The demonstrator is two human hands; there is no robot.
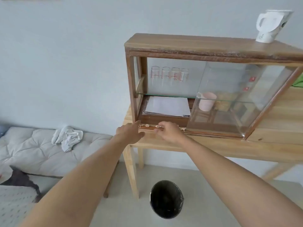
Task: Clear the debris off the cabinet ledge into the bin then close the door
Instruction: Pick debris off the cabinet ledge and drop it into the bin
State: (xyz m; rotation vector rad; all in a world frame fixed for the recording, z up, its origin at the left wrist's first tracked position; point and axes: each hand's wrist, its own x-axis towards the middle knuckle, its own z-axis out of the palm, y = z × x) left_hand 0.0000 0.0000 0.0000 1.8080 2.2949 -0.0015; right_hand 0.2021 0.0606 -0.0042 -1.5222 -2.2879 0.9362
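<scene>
head view | handling: debris [147, 125] looks light, crumbly, so pinch or sweep it gently | look: pale crumpled scraps on ledge [205, 132] | place: between your hands, some beyond right hand [167, 132], whose fingers are curled onto a scrap | left hand [131, 133] flat, spread, empty | bin [166, 199] below on floor | door [237, 99] slid aside.
</scene>
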